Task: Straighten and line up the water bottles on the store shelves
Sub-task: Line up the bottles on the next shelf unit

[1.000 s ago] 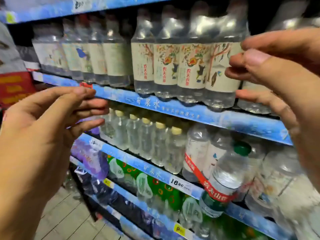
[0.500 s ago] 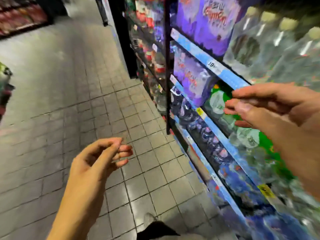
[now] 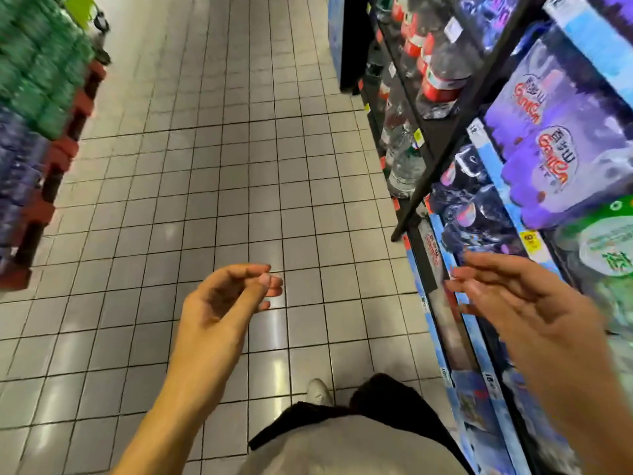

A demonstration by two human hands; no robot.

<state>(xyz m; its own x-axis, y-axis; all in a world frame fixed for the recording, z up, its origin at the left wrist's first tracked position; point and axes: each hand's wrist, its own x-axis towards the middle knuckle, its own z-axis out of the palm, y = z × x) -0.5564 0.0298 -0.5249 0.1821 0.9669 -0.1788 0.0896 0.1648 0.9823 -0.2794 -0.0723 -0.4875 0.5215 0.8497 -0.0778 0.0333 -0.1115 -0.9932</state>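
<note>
Fingers (image 3: 270, 286) of the left hand (image 3: 222, 303) are loosely curled toward the thumb and pinch nothing; those of the right hand (image 3: 520, 303) are spread and blurred, also empty, hovering just beside the lower shelf edges (image 3: 442, 293).

Water bottles: clear ones with red labels (image 3: 435, 73) stand on the far section of the shelves, with larger clear bottles (image 3: 404, 162) below them. Nearer, shrink-wrapped purple packs (image 3: 561, 142) and a green-labelled pack (image 3: 606, 255) occupy the shelf beside the right hand. Both hands are apart from all of them.

Handling, by judgement: single bottles are likely moderately heavy when full, thin-walled and slightly yielding, smooth to the touch; grip around the waist at the label, not the cap. Wrapped packs would be heavy and awkward; push or turn them from the sides with both hands.

Obstructions: a black upright post (image 3: 455, 121) divides the shelf sections, and shelf lips with price tags (image 3: 529, 240) project ahead of the stock. Stacked goods (image 3: 30, 80) on red pallets line the far side of the tiled floor (image 3: 205, 166). The aisle itself is clear.
</note>
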